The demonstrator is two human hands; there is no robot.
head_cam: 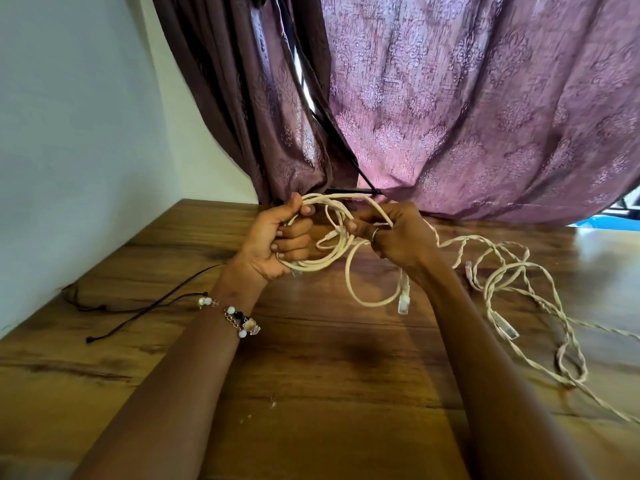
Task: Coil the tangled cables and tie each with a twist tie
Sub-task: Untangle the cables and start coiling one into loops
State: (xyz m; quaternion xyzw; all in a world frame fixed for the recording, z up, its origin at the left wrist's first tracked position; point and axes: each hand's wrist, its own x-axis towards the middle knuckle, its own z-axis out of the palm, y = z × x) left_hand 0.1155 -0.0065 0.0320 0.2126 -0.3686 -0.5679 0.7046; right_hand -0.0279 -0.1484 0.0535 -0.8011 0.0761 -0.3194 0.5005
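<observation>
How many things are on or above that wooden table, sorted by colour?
Cream: 2, the coil of cable gripped by the left hand and right hand, and the twisted cable tangle on the table.
Black: 1, a thin black cord.
Total: 3

I see daylight coming through the curtain [485,98], which glows pink. The table [311,393] has bright glare at the far right and a soft shadow near the centre. The edges bend strongly, and the fabric looks slightly blurred.
</observation>
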